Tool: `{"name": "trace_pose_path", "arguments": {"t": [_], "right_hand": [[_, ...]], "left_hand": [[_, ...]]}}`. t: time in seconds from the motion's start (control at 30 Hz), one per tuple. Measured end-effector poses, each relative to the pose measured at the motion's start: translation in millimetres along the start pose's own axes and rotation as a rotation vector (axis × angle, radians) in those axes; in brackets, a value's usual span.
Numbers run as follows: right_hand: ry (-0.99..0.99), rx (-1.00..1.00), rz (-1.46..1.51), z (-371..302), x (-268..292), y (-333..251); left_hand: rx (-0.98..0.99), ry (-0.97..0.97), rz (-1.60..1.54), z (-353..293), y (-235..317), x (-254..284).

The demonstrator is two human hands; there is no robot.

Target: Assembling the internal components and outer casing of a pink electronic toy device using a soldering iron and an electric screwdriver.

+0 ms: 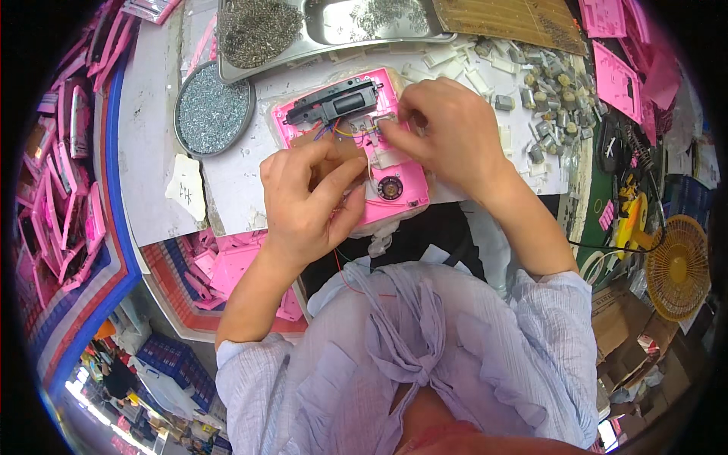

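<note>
Had the pink casing (412,174) on the bench (152,114), with a black module (334,104) at its far end. Curled the left hand (307,193) half-closed by the brown piece (349,146) — could not tell whether gripping anything. Bent the right hand (459,136) loosely over the right side, with thumb out toward the yellow wire (344,134) — could not tell the grip.

Count with me: one bare left hand (311,197) and one bare right hand (451,129), two in all, over one bright-pink plastic casing (415,176) bearing one long black plastic housing (334,104) and one round black speaker (390,188)! Around them, one round dark-rimmed dish (177,114), one shiny metal tray (334,32), one yellow round fan (677,265), and small grey-and-white motors (542,98) piled beyond counting!
</note>
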State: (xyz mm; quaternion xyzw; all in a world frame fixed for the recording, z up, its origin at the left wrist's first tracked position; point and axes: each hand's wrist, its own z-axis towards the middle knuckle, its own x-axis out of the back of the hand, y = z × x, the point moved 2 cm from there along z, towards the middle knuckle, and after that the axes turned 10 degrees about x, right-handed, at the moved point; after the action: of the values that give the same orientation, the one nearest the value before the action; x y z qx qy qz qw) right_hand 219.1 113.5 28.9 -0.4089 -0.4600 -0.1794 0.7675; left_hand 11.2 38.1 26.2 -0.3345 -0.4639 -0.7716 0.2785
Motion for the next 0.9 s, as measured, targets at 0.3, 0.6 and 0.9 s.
{"name": "trace_pose_path", "arguments": {"t": [0.3, 0.6, 0.9], "right_hand": [[-0.161, 0.066, -0.268, 16.8, 2.3, -18.1], [-0.161, -0.143, 0.039, 17.2, 6.3, 1.6], [-0.385, 0.125, -0.423, 9.3, -13.4, -53.1]], "left_hand": [[-0.01, 0.077, -0.045, 7.7, -1.7, -2.8], [-0.054, 0.013, 0.141, 32.1, -2.5, -14.3], [-0.005, -0.01, 0.011, 39.6, -4.8, -13.6]]}}
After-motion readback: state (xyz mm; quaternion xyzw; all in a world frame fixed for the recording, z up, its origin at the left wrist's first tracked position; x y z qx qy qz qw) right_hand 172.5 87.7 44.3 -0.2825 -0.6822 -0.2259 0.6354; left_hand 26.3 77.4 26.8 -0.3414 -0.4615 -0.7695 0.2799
